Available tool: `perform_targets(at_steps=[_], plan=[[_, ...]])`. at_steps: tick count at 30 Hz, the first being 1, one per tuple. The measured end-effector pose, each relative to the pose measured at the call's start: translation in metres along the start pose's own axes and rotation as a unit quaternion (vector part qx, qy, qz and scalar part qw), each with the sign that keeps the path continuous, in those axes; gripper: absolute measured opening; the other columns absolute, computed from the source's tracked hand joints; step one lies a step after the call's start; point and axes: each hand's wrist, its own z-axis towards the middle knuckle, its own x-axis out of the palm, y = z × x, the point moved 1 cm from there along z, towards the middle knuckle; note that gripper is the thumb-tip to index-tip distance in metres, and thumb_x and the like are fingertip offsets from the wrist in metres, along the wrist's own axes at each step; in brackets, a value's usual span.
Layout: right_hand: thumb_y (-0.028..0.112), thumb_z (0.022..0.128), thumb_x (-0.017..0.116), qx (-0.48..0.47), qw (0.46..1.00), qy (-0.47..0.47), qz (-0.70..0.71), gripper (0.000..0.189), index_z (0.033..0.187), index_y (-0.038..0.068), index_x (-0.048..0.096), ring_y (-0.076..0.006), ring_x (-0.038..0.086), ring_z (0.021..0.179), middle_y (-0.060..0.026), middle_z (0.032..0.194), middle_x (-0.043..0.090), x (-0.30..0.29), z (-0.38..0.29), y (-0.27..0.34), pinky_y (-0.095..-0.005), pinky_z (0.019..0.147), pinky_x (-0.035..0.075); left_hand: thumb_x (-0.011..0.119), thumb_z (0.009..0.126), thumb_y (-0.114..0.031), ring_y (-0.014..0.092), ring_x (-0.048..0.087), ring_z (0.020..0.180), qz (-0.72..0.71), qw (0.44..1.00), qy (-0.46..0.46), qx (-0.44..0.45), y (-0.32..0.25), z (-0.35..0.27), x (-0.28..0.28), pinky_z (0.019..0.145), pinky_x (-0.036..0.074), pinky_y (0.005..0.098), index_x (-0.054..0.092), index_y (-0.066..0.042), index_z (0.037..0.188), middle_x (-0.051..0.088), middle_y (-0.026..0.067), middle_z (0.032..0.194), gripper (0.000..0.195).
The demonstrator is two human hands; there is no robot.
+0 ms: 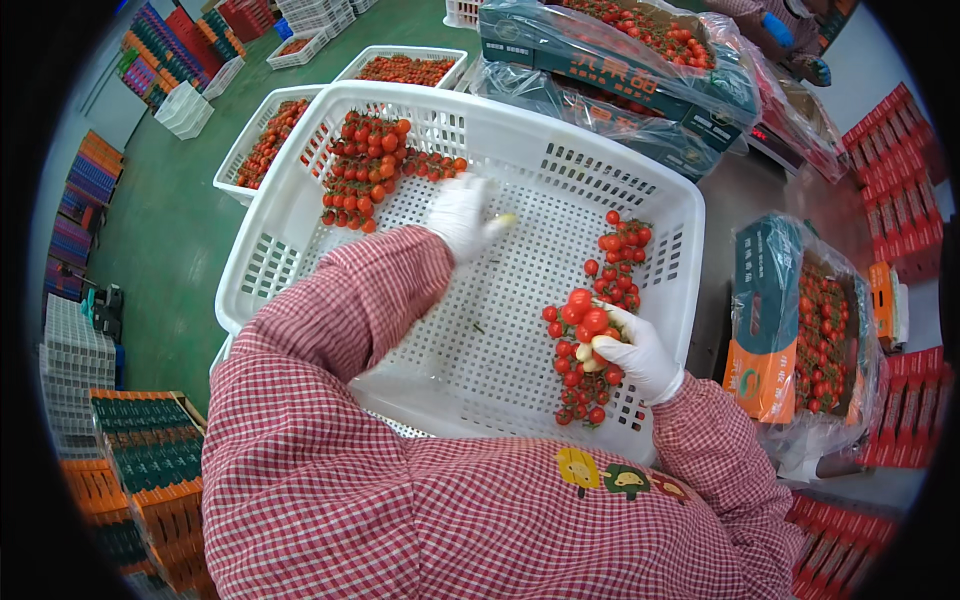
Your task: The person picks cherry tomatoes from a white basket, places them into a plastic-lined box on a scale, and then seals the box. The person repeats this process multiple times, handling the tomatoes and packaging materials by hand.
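Note:
A white perforated plastic crate (465,300) lies in front of me. Trusses of red cherry tomatoes (367,169) fill its far left corner, and more trusses (622,255) lie along its right side. My left hand (465,217), in a white glove, is blurred over the crate floor, just below the right end of the left group; whether it touches them or how its fingers stand is unclear. My right hand (626,349), also gloved, has its thumb and fingers closed on a tomato truss (585,315) above the crate's right side. Bits of green stem lie on the crate floor.
Film-lined cardboard boxes of tomatoes (600,75) are stacked beyond the crate; another such box (765,315) stands at the right. White crates of tomatoes (259,139) are behind at the left. A co-worker's blue-gloved hand (778,30) shows at the top right. Folded cartons (150,450) stand lower left.

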Motion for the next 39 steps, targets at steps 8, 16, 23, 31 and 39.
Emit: perform_targets(at_steps=[8, 16, 23, 31, 39], plan=[[0.058, 0.096, 0.043, -0.067, 0.947, 0.061, 0.307, 0.076, 0.145, 0.001, 0.033, -0.0297, 0.063, 0.104, -0.0213, 0.127, 0.058, -0.012, -0.033, 0.008, -0.0399, 0.086, 0.053, 0.067, 0.083, -0.026, 0.034, 0.057, 0.106, 0.182, 0.98, 0.029, 0.071, 0.077, 0.031, 0.022, 0.094, 0.047, 0.0424, 0.054, -0.004, 0.119, 0.058, 0.0178, 0.116, 0.044], [0.051, 0.092, 0.059, -0.114, 0.951, 0.049, 0.284, 0.089, 0.152, 0.002, 0.015, -0.0289, 0.063, 0.108, -0.022, 0.138, 0.048, -0.027, -0.071, 0.033, -0.0394, 0.081, 0.056, 0.065, 0.077, -0.007, 0.035, 0.06, 0.109, 0.207, 0.978, 0.003, -0.028, 0.122, 0.092, 0.006, 0.089, 0.05, 0.0425, 0.055, -0.007, 0.113, 0.061, 0.0178, 0.114, 0.038], [0.003, 0.06, 0.08, -0.266, 0.722, -0.386, -0.509, 0.077, 0.133, 0.012, 0.056, -0.0273, 0.054, 0.089, -0.0064, 0.106, 0.063, -0.053, -0.146, 0.063, -0.0374, 0.083, 0.047, 0.072, 0.077, -0.033, 0.036, 0.065, 0.094, 0.182, 0.976, 0.12, 0.002, 0.029, 0.044, 0.029, 0.078, 0.053, 0.0439, 0.054, -0.003, 0.117, 0.067, 0.0192, 0.1, 0.053], [0.004, 0.059, 0.081, -0.278, 0.675, -0.458, -0.507, 0.079, 0.133, 0.011, 0.054, -0.0271, 0.055, 0.091, -0.0051, 0.107, 0.063, -0.106, -0.219, 0.062, -0.0383, 0.084, 0.045, 0.078, 0.07, -0.028, 0.029, 0.067, 0.092, 0.105, 0.98, 0.157, -0.069, -0.02, 0.028, 0.036, 0.08, 0.055, 0.0364, 0.053, -0.001, 0.121, 0.067, 0.0169, 0.101, 0.063], [0.004, 0.059, 0.08, -0.233, 0.587, -0.57, -0.526, 0.072, 0.128, 0.012, 0.058, -0.0309, 0.057, 0.098, -0.0087, 0.111, 0.063, -0.245, -0.365, 0.003, -0.0425, 0.088, 0.045, 0.069, 0.077, -0.013, 0.009, 0.054, 0.077, -0.556, 0.818, 0.146, 0.028, -0.186, -0.018, 0.019, 0.058, 0.045, 0.0233, 0.043, -0.008, 0.134, 0.054, -0.0017, 0.102, 0.063]])
